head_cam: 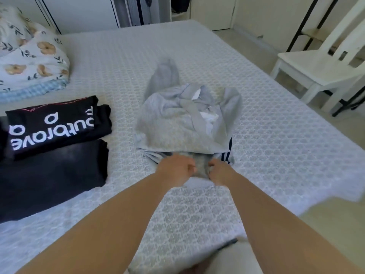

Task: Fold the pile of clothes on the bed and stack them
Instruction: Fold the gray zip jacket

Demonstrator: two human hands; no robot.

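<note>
Both hands, left hand (175, 171) and right hand (219, 172), grip the crumpled grey fleece hoodie (183, 119) by its near hem; pulling may drag along the striped garment (227, 153) just beyond the grip.

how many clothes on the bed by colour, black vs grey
black, folded: 2, the printed black top and the plain black garment beside it
grey, unfolded: at least 2, a grey hoodie lying on a grey garment with dark stripes, whose near edge both hands grip
total: 4 visible; the pile may hide more
</note>
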